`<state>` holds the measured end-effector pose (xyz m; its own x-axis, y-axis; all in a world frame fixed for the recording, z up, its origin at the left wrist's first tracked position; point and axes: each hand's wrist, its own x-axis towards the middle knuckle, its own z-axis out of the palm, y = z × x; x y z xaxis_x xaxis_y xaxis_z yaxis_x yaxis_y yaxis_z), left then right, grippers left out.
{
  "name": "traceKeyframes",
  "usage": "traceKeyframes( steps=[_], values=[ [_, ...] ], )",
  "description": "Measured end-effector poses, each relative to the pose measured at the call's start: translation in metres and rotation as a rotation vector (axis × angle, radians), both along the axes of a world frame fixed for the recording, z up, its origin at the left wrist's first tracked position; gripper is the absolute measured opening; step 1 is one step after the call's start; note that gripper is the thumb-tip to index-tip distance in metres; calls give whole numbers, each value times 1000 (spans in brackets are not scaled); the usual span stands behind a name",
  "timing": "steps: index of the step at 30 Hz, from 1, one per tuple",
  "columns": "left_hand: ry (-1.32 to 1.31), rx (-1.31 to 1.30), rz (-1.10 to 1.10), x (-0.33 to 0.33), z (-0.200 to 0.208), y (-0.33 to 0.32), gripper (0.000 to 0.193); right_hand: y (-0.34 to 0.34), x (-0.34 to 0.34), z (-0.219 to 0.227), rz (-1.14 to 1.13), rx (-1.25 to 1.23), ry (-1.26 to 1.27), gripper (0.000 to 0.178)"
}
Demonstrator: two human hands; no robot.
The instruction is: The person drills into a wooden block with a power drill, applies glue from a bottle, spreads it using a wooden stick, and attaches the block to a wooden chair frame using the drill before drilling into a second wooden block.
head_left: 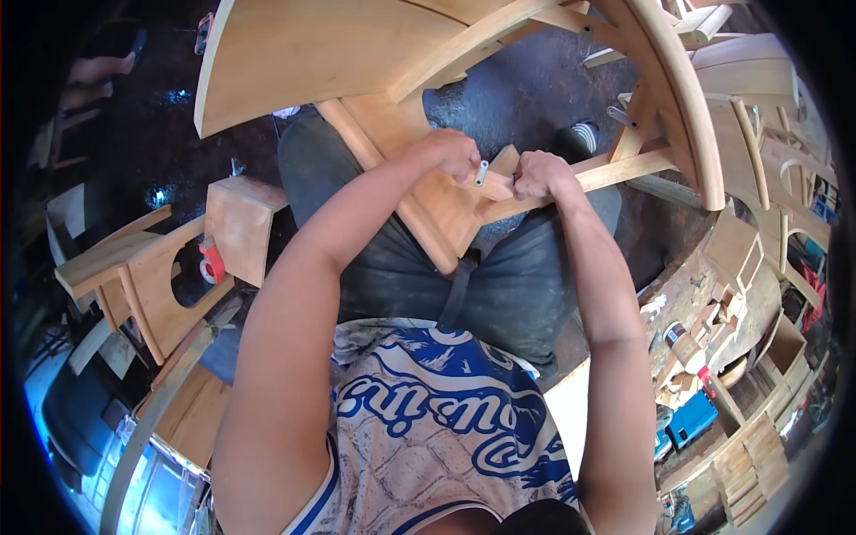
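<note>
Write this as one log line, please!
left hand: at wooden frame | right hand: curled, at wooden frame | pale strip: between hands

Over the lap (392, 285), from upper centre to upper right of the frame, furniture piece (432, 201); at mid-left, box (239, 234), with tape roll (212, 262) just beside its left side and second furniture piece (160, 281) farther left; at lower right, bottle (685, 346) near offcuts (733, 305) on surface (682, 290).

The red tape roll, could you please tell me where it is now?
In the head view, the red tape roll is at the left, by the lower left edge of the wooden box and beside the panel with a rounded cut-out.
</note>
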<state>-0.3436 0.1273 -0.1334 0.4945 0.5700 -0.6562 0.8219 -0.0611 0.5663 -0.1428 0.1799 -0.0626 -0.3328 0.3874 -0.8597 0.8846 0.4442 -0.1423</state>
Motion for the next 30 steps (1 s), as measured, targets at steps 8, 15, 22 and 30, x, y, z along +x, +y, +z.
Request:
traceKeyframes(
  steps=[8, 15, 22, 30],
  values=[
    [10, -62, -13, -5, -9, -5, 50, -6, 0, 0, -4, -7, 31, 41],
    [-58, -13, 3, -6, -7, -2, 44, -2, 1, 8, -47, 9, 37, 37],
    [-36, -50, -39, -1, 2, 5, 41, 3, 2, 11, -23, -13, 18, 36],
    [-40, -27, -37, -6, -13, 0, 39, 2, -1, 11, -11, -12, 29, 35]
  ],
)
